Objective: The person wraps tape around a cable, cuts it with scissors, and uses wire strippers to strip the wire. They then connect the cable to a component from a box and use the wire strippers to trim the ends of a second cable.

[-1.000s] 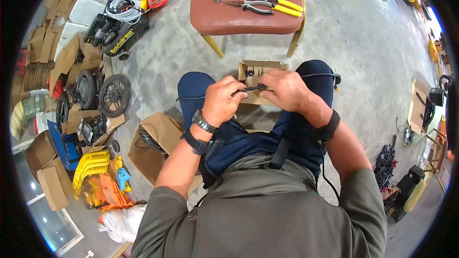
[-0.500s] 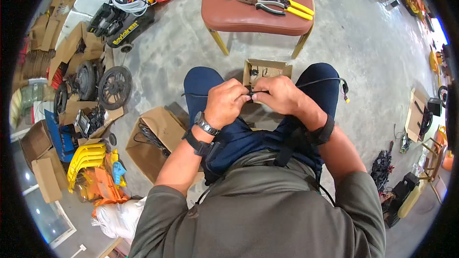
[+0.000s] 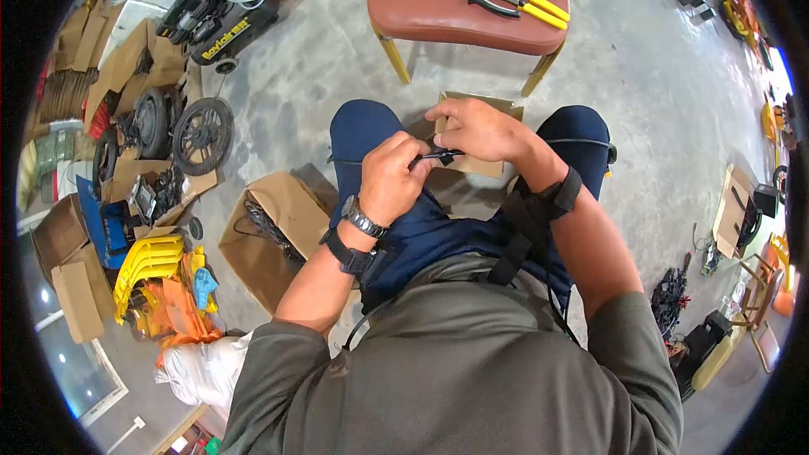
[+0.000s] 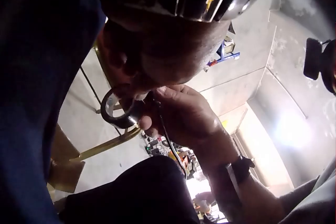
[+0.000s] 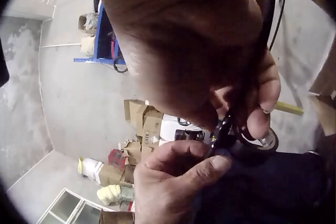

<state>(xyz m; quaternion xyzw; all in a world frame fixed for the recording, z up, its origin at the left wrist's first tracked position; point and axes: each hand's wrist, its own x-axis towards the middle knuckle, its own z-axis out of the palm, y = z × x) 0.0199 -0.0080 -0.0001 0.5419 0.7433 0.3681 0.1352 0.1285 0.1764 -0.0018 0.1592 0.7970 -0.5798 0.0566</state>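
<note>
Black cable (image 3: 434,154) is pinched in the left hand (image 3: 392,177); a tape roll (image 4: 126,121) is gripped by the right hand's (image 3: 484,131) fingers, close beside it. Turns are probably best laid taut and overlapping. The cardboard box's (image 3: 480,166) rim should be cleared; open room is found towards the chair (image 3: 404,21).

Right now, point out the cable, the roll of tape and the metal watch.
Cable (image 3: 435,155): head view, on its dark middle stretch.
Roll of tape (image 4: 121,123): left wrist view, on its lower rim.
Metal watch (image 3: 366,220): head view, on its band.
</note>
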